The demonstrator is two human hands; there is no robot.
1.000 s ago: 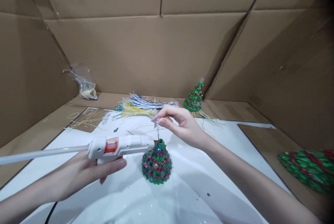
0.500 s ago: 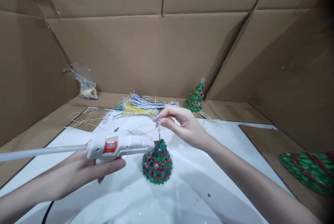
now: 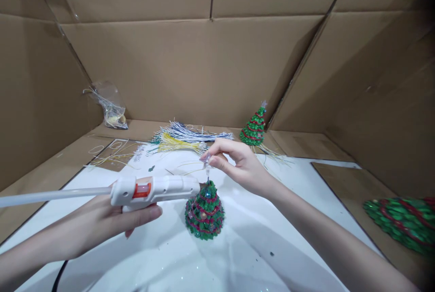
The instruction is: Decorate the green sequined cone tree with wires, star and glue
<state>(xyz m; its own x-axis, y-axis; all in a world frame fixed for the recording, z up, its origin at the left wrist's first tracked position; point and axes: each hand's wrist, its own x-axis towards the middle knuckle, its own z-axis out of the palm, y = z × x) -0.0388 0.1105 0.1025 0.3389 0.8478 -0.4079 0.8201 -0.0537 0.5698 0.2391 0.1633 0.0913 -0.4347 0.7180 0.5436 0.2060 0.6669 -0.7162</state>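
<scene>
My left hand (image 3: 136,219) is wrapped round a white hot glue gun (image 3: 173,187) with an orange window and a long glue stick (image 3: 54,196) out of its back. The gun's nozzle is at the tip of a small green Christmas tree (image 3: 205,215), which stands upright with red garlands and coloured baubles. Pinched in the fingertips of my right hand (image 3: 234,160) is a clear star topper (image 3: 205,161). A thin wire runs from the star down to the treetop. Whether the nozzle touches the tree I cannot tell.
Bundles of white-and-blue wires (image 3: 193,133) and yellow wires (image 3: 180,143) lie at the back. A second Christmas tree (image 3: 253,128) stands behind my right hand, and another tree (image 3: 401,224) lies at right. A plastic bag (image 3: 114,110) leans at back left. Cardboard walls (image 3: 190,70) surround the white table.
The glue gun has drawn back very slightly to the left. My right hand and the star have dipped a little towards the treetop.
</scene>
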